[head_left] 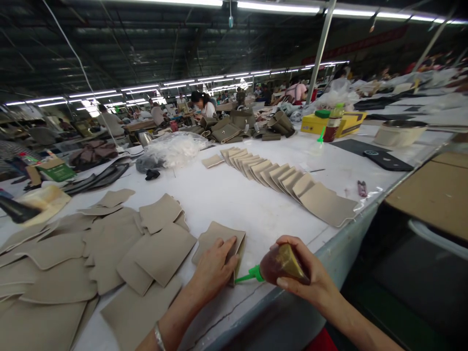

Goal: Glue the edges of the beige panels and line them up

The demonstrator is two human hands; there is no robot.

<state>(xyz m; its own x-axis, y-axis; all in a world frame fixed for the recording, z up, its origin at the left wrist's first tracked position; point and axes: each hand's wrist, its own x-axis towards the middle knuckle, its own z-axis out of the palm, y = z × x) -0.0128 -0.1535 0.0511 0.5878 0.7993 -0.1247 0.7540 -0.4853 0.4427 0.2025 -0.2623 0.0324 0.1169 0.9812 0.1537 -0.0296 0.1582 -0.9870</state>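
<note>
My left hand (214, 265) lies flat, fingers stretched, on a small stack of beige cut pieces (219, 234) near the front edge of the white table (237, 200). My right hand (303, 273) is wrapped round a brown squeeze bottle (283, 263) with a green nozzle (246, 278). The nozzle tip points left and meets the lower right edge of that stack. Several loose beige pieces (109, 253) lie spread out to the left of my left hand.
A long overlapping row of beige pieces (285, 180) runs across the table's right half. Behind it are a plastic bag (175, 148), a yellow box (336, 124), a bottle (332, 122) and a bowl (400, 131). Cardboard (435, 192) lies right. Other people work at far tables.
</note>
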